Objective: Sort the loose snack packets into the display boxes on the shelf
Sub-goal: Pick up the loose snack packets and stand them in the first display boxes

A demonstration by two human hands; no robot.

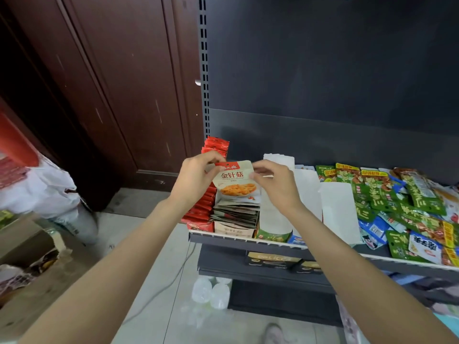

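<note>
Two bare forearms reaching up, left hand [196, 178] and right hand [272, 184] each pinching a top corner of a beige mushroom-snack packet [236, 181]. Held upright above the matching beige display box [233, 228], apparently to slot in; green packets [387, 194] heaped loose rightward.

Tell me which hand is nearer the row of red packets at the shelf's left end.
Left. The left hand pinches the beige packet directly beside the red packets; the right hand holds the packet's opposite corner, farther right, over the white box.
</note>
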